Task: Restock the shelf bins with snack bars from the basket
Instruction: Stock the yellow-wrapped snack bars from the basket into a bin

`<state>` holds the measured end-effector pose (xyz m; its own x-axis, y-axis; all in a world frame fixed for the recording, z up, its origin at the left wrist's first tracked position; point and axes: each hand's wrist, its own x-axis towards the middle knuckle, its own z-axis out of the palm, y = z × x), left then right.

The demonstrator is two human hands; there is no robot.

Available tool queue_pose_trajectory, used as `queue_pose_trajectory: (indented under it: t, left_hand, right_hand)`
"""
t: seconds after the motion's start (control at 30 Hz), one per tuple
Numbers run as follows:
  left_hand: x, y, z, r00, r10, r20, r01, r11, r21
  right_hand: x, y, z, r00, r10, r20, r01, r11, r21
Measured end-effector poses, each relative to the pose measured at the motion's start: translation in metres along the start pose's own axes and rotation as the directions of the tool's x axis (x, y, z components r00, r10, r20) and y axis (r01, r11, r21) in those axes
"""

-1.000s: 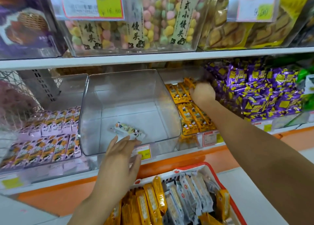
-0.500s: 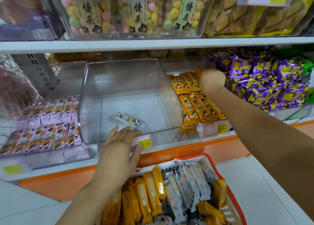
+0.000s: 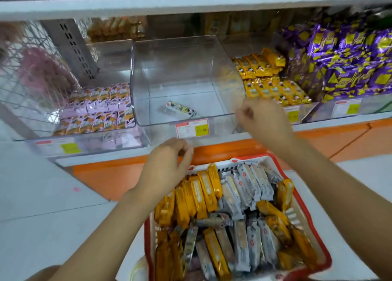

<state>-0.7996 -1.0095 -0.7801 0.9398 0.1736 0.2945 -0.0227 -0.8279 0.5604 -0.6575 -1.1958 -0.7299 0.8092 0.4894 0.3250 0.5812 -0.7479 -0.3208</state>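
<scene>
A red and white basket (image 3: pixel 320 244) sits low in front of the shelf, full of orange snack bars (image 3: pixel 203 191) and grey-white snack bars (image 3: pixel 248 185). Above it stands a clear shelf bin (image 3: pixel 186 53) holding one grey-white bar (image 3: pixel 179 108). My left hand (image 3: pixel 167 166) hovers over the basket's far left corner, fingers loosely curled, holding nothing. My right hand (image 3: pixel 265 119) hangs in front of the bin's right front corner, fingers curled, nothing in it.
To the right, a bin holds orange bars (image 3: pixel 267 77), then purple packets (image 3: pixel 350 62). A bin of pink bars (image 3: pixel 99 108) is on the left beside a wire rack (image 3: pixel 27 85). An orange shelf base (image 3: pixel 233 151) runs behind the basket. Price tags (image 3: pixel 192 127) hang on the bin fronts.
My right hand has pulled back out of the orange-bar bin toward the basket. My left hand has dropped from the clear bin's front down to the basket. The view has tilted downward.
</scene>
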Motion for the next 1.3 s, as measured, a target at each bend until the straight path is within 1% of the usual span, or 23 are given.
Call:
queue_pose_trajectory:
  t: [0.03,0.07,0.1,0.17,0.2,0.27,0.33,0.53,0.67,0.73,0.8,0.87,0.93,0.97,1.0,1.03,1.07,1.1,1.13,1.17,1.2,1.23,1.3]
  left_hand:
    - [-0.007,-0.003,0.002,0.991,-0.088,0.105,0.079,0.993,0.088]
    - [-0.015,-0.008,0.005,0.959,-0.193,0.206,0.155,0.97,0.187]
    - [-0.023,-0.014,0.009,0.907,-0.303,0.291,0.218,0.932,0.289]
    - [-0.041,-0.029,0.012,0.764,-0.506,0.401,0.306,0.831,0.465]
    - [-0.05,-0.036,0.013,0.687,-0.581,0.435,0.337,0.786,0.518]
    - [-0.067,-0.05,0.01,0.57,-0.654,0.497,0.383,0.747,0.543]
    - [-0.08,-0.061,0.007,0.519,-0.662,0.541,0.426,0.749,0.507]
    - [-0.104,-0.073,0.009,0.459,-0.611,0.645,0.484,0.781,0.395]
    - [-0.104,-0.061,0.007,0.428,-0.552,0.716,0.432,0.82,0.375]
    - [-0.103,-0.058,0.005,0.429,-0.547,0.719,0.395,0.83,0.395]
    - [-0.103,-0.058,0.004,0.425,-0.549,0.719,0.391,0.828,0.402]
    - [-0.103,-0.057,0.003,0.438,-0.557,0.706,0.4,0.824,0.401]
    - [-0.104,-0.055,0.002,0.461,-0.549,0.697,0.421,0.827,0.373]
    - [-0.103,-0.055,0.002,0.48,-0.535,0.695,0.437,0.833,0.339]
    - [-0.102,-0.056,0.004,0.515,-0.514,0.687,0.45,0.843,0.294]
    - [-0.1,-0.055,0.004,0.541,-0.504,0.674,0.471,0.845,0.254]
    - [-0.097,-0.053,0.004,0.587,-0.48,0.651,0.478,0.855,0.2]
    - [-0.094,-0.049,0.004,0.608,-0.47,0.639,0.512,0.848,0.136]
    - [-0.091,-0.046,0.005,0.633,-0.449,0.631,0.531,0.845,0.069]
    - [-0.089,-0.041,0.005,0.65,-0.443,0.617,0.558,0.83,0.007]
    - [-0.086,-0.036,0.005,0.677,-0.434,0.595,0.582,0.81,-0.072]
    - [-0.084,-0.032,0.005,0.7,-0.421,0.576,0.602,0.782,-0.161]
    - [-0.079,-0.024,0.003,0.751,-0.343,0.564,0.593,0.726,-0.349]
  right_hand:
    - [-0.021,-0.008,0.014,0.996,-0.005,0.09,0.001,0.999,0.036]
    - [-0.041,-0.015,0.03,0.98,0.006,0.198,-0.013,0.999,0.037]
    - [-0.06,-0.021,0.049,0.951,0.028,0.309,-0.036,0.999,0.018]
    - [-0.094,-0.034,0.088,0.856,0.106,0.507,-0.106,0.994,-0.028]
    - [-0.109,-0.039,0.108,0.8,0.155,0.579,-0.156,0.987,-0.049]
    - [-0.133,-0.047,0.141,0.729,0.247,0.638,-0.246,0.965,-0.093]
    - [-0.144,-0.052,0.16,0.719,0.314,0.62,-0.28,0.947,-0.155]
    - [-0.138,-0.055,0.183,0.764,0.393,0.511,-0.31,0.919,-0.244]
    - [-0.145,-0.063,0.2,0.847,0.356,0.395,-0.347,0.933,-0.095]
    - [-0.15,-0.062,0.206,0.875,0.341,0.344,-0.34,0.938,-0.068]
    - [-0.151,-0.057,0.206,0.889,0.334,0.313,-0.324,0.942,-0.084]
    - [-0.149,-0.053,0.205,0.88,0.336,0.335,-0.324,0.941,-0.095]
    - [-0.148,-0.051,0.199,0.866,0.355,0.353,-0.372,0.928,-0.02]
    - [-0.148,-0.051,0.193,0.857,0.376,0.353,-0.426,0.902,0.073]
    - [-0.149,-0.051,0.185,0.839,0.408,0.36,-0.495,0.847,0.195]
    - [-0.15,-0.05,0.175,0.805,0.441,0.396,-0.574,0.748,0.332]
    - [-0.151,-0.051,0.162,0.747,0.453,0.486,-0.66,0.588,0.467]
    - [-0.152,-0.052,0.149,0.667,0.406,0.625,-0.745,0.345,0.571]
    - [-0.154,-0.053,0.137,0.59,0.289,0.754,-0.796,0.051,0.603]
    - [-0.158,-0.052,0.126,0.531,0.143,0.835,-0.802,-0.232,0.55]
    - [-0.162,-0.052,0.115,0.495,-0.011,0.869,-0.791,-0.418,0.446]
    - [-0.166,-0.053,0.107,0.487,-0.151,0.86,-0.784,-0.51,0.354]
    - [-0.173,-0.054,0.095,0.5,-0.338,0.798,-0.781,-0.575,0.246]
